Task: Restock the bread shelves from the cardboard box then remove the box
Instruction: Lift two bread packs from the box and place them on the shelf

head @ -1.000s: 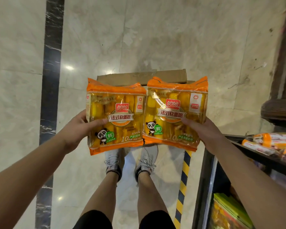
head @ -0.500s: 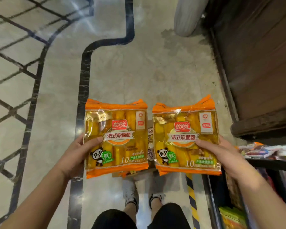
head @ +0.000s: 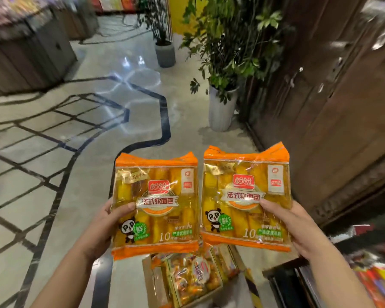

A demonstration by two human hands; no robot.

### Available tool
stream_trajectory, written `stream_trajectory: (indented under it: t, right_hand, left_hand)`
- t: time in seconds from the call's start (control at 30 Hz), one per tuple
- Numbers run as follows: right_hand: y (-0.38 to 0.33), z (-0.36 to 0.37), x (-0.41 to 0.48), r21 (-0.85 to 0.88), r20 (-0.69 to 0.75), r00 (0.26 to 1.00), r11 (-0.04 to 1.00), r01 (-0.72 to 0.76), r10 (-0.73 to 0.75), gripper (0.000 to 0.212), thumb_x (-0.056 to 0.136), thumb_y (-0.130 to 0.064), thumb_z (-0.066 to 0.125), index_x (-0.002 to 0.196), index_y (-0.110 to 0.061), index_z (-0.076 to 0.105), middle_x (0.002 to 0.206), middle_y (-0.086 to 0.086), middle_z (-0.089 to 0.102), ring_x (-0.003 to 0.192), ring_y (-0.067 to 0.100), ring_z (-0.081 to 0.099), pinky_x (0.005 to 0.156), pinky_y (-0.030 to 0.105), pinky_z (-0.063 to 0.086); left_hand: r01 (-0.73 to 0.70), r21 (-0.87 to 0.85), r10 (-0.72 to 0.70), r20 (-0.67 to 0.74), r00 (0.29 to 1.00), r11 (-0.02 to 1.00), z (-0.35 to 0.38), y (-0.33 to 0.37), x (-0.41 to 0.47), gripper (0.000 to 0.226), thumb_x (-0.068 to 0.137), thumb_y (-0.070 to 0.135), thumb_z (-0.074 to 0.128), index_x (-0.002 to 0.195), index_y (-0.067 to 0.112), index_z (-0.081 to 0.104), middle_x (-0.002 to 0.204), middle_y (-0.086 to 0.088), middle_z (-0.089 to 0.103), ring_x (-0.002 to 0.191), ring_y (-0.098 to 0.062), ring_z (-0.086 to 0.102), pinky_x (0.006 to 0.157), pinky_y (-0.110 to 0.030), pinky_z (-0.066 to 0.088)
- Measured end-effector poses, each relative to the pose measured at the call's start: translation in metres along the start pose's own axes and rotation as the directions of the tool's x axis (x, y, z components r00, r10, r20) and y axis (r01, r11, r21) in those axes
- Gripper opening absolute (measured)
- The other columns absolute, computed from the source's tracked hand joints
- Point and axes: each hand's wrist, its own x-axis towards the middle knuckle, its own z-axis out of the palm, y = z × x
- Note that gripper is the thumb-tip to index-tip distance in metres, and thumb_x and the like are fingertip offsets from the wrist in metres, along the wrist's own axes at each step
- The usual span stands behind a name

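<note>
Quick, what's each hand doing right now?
The left hand grips the left bread pack.
The right hand grips the right bread pack.

Both my bare forearms reach forward and up, the left from the lower left and the right from the lower right, angling slightly toward each other. My left hand (head: 100, 227) grips a bread pack (head: 162, 218) by its left edge. The thumb lies flat across the front, pointing right, and the other fingers are hidden behind the pack. My right hand (head: 298, 227) mirrors it on the right edge of a second bread pack (head: 246, 196), with the thumb pressed on the front pointing left and the fingers out of sight behind. My wrists look roughly straight. The hands are level with each other and well apart, and both packs stand upright between them.
</note>
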Motion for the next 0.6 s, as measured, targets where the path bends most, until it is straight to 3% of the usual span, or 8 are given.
stream_trajectory:
  t: [0.13,0.27,0.43,0.6]
  right_hand:
    - [-0.01,-0.013,-0.002,0.029,-0.019,0.998,0.998,0.056,-0.056,0.05,0.08,-0.027,0.076,0.129,-0.023,0.065,0.116,0.006,0.077,0.105,0.028,0.075,0.102,0.054,0.052]
    - [-0.009,-0.025,-0.005,0.084,-0.077,0.996,0.995,0.059,-0.053,0.056,0.08,-0.026,0.076,0.134,-0.021,0.062,0.118,0.008,0.076,0.107,0.03,0.074,0.104,0.056,0.051]
    - [-0.007,-0.04,-0.038,0.107,-0.166,0.984,0.99,0.088,-0.07,0.052,0.081,-0.026,0.074,0.132,-0.021,0.063,0.117,0.008,0.077,0.105,0.03,0.075,0.093,0.048,0.056]
    - [0.01,-0.037,-0.087,0.152,-0.32,0.943,0.977,0.152,-0.097,0.048,0.086,-0.024,0.072,0.133,-0.02,0.062,0.12,0.01,0.076,0.107,0.032,0.074,0.096,0.05,0.056]
  left_hand:
    - [-0.043,-0.001,0.043,0.045,0.998,0.999,0.012,0.014,0.01,0.101,0.047,0.045,0.098,0.133,0.01,0.06,0.121,-0.024,0.072,0.1,-0.04,0.075,0.072,-0.042,0.065]
    - [-0.044,-0.02,0.045,0.088,0.995,0.999,0.027,0.019,0.02,0.115,0.034,0.052,0.102,0.135,0.015,0.059,0.121,-0.021,0.073,0.104,-0.042,0.073,0.074,-0.046,0.064]
    - [-0.036,-0.013,0.038,0.216,0.976,0.999,0.039,0.023,0.044,0.108,0.048,0.052,0.099,0.14,0.014,0.057,0.13,-0.023,0.068,0.115,-0.048,0.067,0.102,-0.066,0.048]
    - [-0.036,0.026,0.023,0.393,0.919,0.999,0.056,0.033,0.065,0.109,0.05,0.053,0.098,0.142,0.014,0.055,0.131,-0.023,0.067,0.117,-0.049,0.066,0.105,-0.07,0.043]
